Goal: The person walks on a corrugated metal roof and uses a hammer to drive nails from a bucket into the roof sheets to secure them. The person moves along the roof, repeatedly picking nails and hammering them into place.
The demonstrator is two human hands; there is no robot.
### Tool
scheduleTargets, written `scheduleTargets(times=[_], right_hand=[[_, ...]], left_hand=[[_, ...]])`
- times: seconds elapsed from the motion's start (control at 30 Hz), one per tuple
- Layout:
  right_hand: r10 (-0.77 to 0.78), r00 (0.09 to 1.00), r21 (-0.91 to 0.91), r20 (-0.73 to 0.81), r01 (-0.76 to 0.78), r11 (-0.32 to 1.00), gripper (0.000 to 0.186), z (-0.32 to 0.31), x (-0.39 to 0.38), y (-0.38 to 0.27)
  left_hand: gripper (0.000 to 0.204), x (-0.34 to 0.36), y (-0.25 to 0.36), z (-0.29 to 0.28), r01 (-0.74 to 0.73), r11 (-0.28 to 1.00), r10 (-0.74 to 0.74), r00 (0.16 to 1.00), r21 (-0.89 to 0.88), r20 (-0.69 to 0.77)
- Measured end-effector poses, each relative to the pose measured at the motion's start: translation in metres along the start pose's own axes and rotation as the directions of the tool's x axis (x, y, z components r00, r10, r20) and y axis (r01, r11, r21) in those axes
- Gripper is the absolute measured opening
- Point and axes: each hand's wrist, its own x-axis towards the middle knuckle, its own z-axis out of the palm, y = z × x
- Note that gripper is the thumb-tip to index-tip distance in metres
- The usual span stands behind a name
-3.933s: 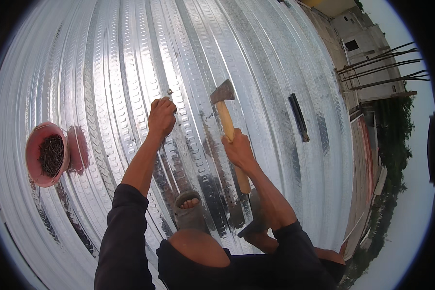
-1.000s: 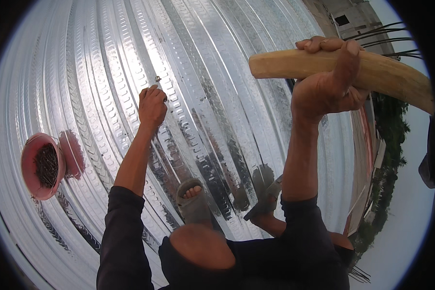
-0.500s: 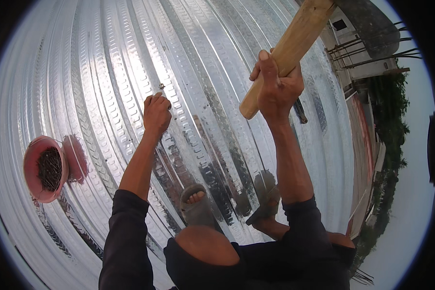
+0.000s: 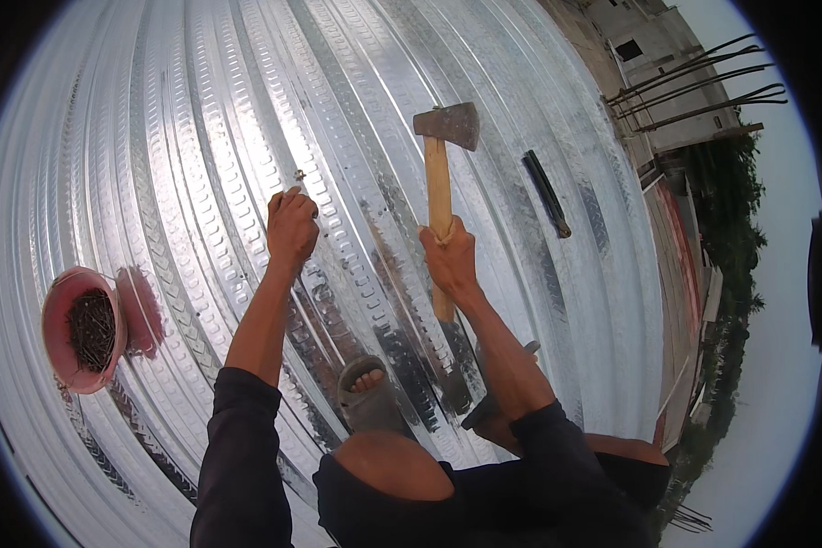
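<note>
While my left hand (image 4: 292, 224) pinches small nail (image 4: 299, 174) upright at frame centre, right hand (image 4: 449, 258) fully gripping wooden-handled steel hammer (image 4: 445, 137) above corrugated silver roof sheet (image 4: 201, 119): misaimed blow risks fingers, bent nail.

Glossy ribbed metal roofing sheet (image 4: 201, 137), wooden-handled hammer (image 4: 440, 183), dull steel head.

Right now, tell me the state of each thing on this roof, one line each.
Left hand: pinching a nail upright on the metal sheet.
Right hand: gripping the hammer, head raised above the sheet.
Pink bowl: full of nails, resting on the sheet.
Dark bar: lying loose, untouched.
</note>
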Motion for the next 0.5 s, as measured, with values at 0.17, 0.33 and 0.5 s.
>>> scheduleTargets(times=[0.17, 0.33, 0.5], right_hand=[[-0.423, 0.694, 0.282, -0.582, 0.661, 0.695, 0.02, -0.065, 0.028, -0.153], [-0.289, 0.894, 0.002, -0.342, 0.309, 0.951, 0.032, 0.028, -0.05, 0.024], [0.217, 0.907, -0.379, 0.361, -0.07, 0.923, 0.046, 0.048, -0.064, 0.065]], left_hand=[[0.014, -0.005, -0.006, -0.001, 0.001, 0.999, -0.001, 1.0, 0.032, -0.008], [0.014, 0.001, 0.0, 0.0, -0.028, 0.999, 0.028, 1.0, -0.029, -0.01], [0.013, -0.005, -0.015, -0.003, -0.094, 0.995, 0.095, 0.995, 0.04, -0.015]])
